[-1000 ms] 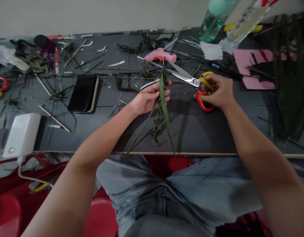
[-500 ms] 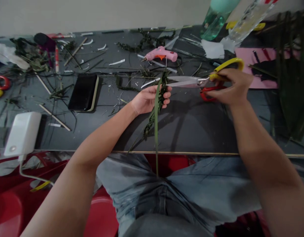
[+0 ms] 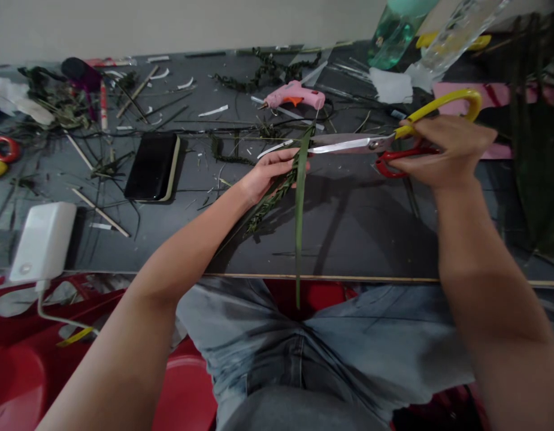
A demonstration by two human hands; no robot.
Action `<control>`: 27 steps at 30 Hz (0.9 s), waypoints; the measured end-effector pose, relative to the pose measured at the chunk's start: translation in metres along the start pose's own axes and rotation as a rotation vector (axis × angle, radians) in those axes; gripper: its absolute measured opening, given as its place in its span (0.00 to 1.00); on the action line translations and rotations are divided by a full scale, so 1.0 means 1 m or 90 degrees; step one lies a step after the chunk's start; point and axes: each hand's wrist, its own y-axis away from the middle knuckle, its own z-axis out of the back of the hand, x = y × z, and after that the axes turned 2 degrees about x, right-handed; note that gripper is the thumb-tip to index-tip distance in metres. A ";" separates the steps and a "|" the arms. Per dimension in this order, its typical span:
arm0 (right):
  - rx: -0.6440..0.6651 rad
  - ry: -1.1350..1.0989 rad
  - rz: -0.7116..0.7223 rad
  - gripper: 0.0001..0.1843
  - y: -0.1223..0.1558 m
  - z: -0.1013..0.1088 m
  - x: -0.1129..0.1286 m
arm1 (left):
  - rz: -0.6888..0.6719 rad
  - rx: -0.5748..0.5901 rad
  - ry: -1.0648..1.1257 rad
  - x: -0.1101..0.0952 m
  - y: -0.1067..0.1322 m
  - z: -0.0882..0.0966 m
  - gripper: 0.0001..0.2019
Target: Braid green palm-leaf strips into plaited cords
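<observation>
My left hand [image 3: 270, 175] is closed around a braided green leaf strand [image 3: 268, 209] above the table's front part. From its top a long flat leaf strip [image 3: 299, 221] hangs down past the table edge. In my right hand [image 3: 454, 143] is a pair of scissors [image 3: 348, 145] with one yellow and one red handle loop, my fingers through the loops. The blades point left, and their tips lie at the upper end of the leaf strip, close to my left fingers. Whether the tips touch the strip I cannot tell.
Behind my hands lies a pink glue gun [image 3: 297, 96]. A black phone-like device [image 3: 153, 166] and a white power bank [image 3: 44, 240] lie at left. Bottles [image 3: 396, 36] stand at the back right, near dark leaves [image 3: 539, 161]. Leaf scraps and sticks litter the table [image 3: 371, 239].
The scissors and my right hand have moved right, and the blades look closer together. My left hand has turned, tilting the braid, and the hanging strip has swung right.
</observation>
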 end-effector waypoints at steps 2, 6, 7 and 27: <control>0.026 -0.044 -0.007 0.18 0.002 0.001 0.002 | -0.015 -0.021 -0.033 0.003 -0.002 0.003 0.11; 0.053 -0.100 -0.007 0.20 0.005 -0.003 0.005 | -0.033 -0.032 -0.058 0.005 -0.003 0.007 0.11; 0.054 -0.103 -0.009 0.20 0.006 -0.004 0.005 | -0.033 -0.034 -0.061 0.006 -0.003 0.007 0.11; 0.066 -0.216 -0.065 0.29 0.002 -0.022 -0.019 | -0.082 -0.117 -0.076 0.003 -0.008 0.006 0.08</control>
